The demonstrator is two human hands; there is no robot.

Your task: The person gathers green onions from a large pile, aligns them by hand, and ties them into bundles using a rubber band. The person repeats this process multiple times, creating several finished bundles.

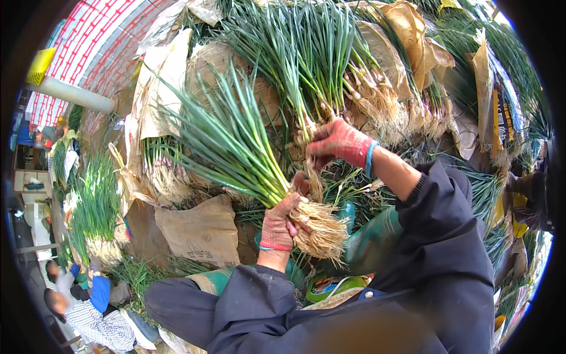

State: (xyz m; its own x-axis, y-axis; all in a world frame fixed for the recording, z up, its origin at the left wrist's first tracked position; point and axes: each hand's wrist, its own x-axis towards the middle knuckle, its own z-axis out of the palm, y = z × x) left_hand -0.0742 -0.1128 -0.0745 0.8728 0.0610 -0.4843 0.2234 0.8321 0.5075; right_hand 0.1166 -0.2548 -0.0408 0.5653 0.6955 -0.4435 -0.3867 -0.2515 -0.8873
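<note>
My left hand, in a red-palmed work glove, is closed around a thick bunch of green onions with pinkish bulbs. Its pale, stringy roots hang out to the right of that hand, and the long leaves fan towards the upper left. My right hand, in a matching glove, is above and to the right, with its fingers at a thin strand of onion stalks and roots. Whether these fingers grip the strand is not clear. More green onions lie just beyond, roots towards me.
A printed woven sack lies left of my left hand. Loose onion plants are strewn near my green boots. Paper and sacking cover bundles around the pile. Other people sit at the lower left beside more onions.
</note>
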